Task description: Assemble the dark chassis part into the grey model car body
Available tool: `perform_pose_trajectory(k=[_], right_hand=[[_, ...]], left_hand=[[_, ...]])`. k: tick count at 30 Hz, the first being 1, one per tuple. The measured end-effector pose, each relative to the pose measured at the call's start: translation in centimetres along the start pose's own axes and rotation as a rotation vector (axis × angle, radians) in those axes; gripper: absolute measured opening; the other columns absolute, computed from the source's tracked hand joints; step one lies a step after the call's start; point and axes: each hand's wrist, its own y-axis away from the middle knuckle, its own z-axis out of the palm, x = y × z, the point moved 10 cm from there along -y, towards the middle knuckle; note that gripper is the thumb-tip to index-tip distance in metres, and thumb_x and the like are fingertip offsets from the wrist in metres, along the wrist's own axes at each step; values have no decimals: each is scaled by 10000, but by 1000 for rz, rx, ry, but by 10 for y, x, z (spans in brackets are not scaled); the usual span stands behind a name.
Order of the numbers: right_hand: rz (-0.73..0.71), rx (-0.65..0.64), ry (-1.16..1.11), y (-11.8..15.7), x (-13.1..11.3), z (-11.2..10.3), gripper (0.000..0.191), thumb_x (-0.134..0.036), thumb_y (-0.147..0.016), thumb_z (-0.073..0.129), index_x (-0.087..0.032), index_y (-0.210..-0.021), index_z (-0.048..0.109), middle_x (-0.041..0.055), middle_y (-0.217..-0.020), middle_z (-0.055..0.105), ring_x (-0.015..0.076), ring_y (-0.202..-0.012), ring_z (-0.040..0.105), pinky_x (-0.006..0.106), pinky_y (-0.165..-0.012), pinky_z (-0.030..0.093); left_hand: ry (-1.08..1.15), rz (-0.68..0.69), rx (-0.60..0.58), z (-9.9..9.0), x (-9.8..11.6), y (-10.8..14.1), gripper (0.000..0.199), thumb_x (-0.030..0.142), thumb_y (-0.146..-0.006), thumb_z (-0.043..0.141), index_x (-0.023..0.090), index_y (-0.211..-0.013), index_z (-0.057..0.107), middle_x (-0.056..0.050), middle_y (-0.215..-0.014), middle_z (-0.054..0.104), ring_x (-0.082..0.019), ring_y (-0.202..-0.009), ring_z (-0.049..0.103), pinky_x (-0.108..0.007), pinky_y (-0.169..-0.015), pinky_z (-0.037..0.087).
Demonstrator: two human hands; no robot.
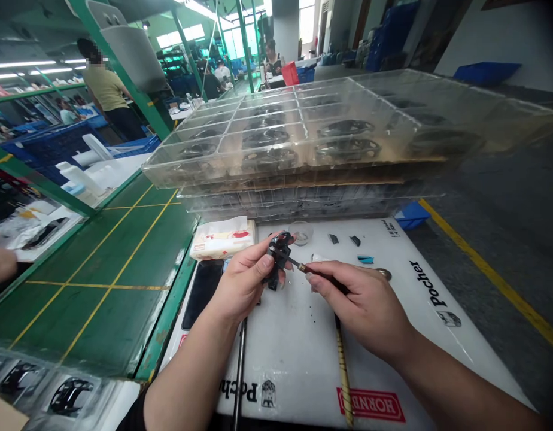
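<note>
While the left hand [243, 278] pinches the black part [280, 242] between thumb and curled fingers, the right hand [370, 305] is closed around the slim tool [302, 267], its shaft reaching the part. Part is held up just ahead of the left hand, over the white work surface [285, 344]. Left of that hand: dark phone [203, 293]; beyond it, tissue pack [222, 240]. Beyond the right hand: small blue piece [366, 260] and two dark pieces, [333, 239] and [355, 240]. Stacked clear trays [267, 173] stand farther ahead of both hands. Handling estimate: light, stiff, smooth, perhaps slippery; slender sections could snap. Best hold: thicker body, fingertips opposed, clear of the tool's tip. Exact tip contact not resolvable.
</note>
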Motion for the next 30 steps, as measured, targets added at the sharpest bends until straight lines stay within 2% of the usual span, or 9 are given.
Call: perform_pose_trajectory(k=[4, 7, 11, 14, 16, 20, 24, 28, 30], right_hand=[[29, 3, -36, -1, 1, 0, 179, -247, -1092, 782, -276, -1206, 917, -20, -1135, 935, 202, -1000, 907, 271, -911, 724], [57, -40, -65, -1, 3, 5, 183, -260, -1109, 761, -293, -1199, 916, -31, -1119, 934, 196, -969, 904, 278, -882, 724], [71, -8, -68, 0, 6, 1, 170, -273, -1085, 802, -310, -1197, 924, -34, -1130, 933, 203, -991, 899, 291, -937, 724], [76, -40, -87, 1, 6, 5, 165, -280, -1101, 786, -309, -1189, 921, -36, -1118, 931, 195, -970, 896, 276, -906, 716], [71, -59, -88, 2, 6, 7, 165, -286, -1114, 770, -306, -1180, 919, -35, -1113, 931, 194, -959, 896, 271, -883, 710], [77, -17, -75, 1, 7, 3, 150, -282, -1088, 808, -305, -1184, 920, -34, -1135, 931, 198, -994, 898, 275, -938, 709], [85, -61, -108, 1, 6, 7, 158, -284, -1112, 769, -300, -1164, 917, -29, -1096, 928, 196, -940, 891, 273, -877, 711], [77, -20, -90, 1, 5, 3, 141, -285, -1092, 799, -300, -1169, 916, -31, -1111, 929, 199, -962, 892, 273, -921, 709], [77, -46, -92, 1, 5, 5, 150, -278, -1110, 772, -303, -1162, 910, -33, -1112, 928, 195, -961, 891, 263, -883, 703]], left_hand=[[9, 18, 1, 0, 1, 0, 506, 516, -1001, 957, 260, -1433, 899, -207, -1582, 778, -197, -920, 726, -313, -741, 598], [3, 19, -10, 1, 1, 0, 496, 526, -1011, 945, 251, -1422, 902, -207, -1571, 784, -181, -880, 721, -309, -749, 601], [7, 25, -18, 2, 1, 1, 524, 534, -1010, 948, 247, -1444, 891, -211, -1578, 781, -169, -845, 724, -321, -784, 605], [12, 32, -23, 3, 1, 1, 527, 547, -1010, 947, 245, -1439, 894, -212, -1566, 790, -164, -836, 726, -323, -796, 604], [3, 34, -23, 3, 2, 1, 526, 548, -1006, 952, 252, -1437, 897, -207, -1575, 788, -155, -820, 720, -321, -793, 602], [-1, 37, -10, 3, 2, 0, 515, 545, -989, 970, 269, -1418, 907, -199, -1603, 778, -155, -806, 712, -319, -759, 591], [10, 37, -3, 3, 3, 1, 526, 537, -978, 983, 261, -1418, 907, -201, -1592, 786, -162, -798, 711, -329, -750, 588], [11, 40, -6, 2, 3, 2, 540, 541, -981, 980, 257, -1434, 900, -200, -1601, 782, -167, -813, 715, -327, -750, 586], [5, 40, -7, 3, 2, 2, 532, 540, -985, 978, 260, -1431, 902, -195, -1589, 791, -161, -808, 714, -322, -754, 586]])
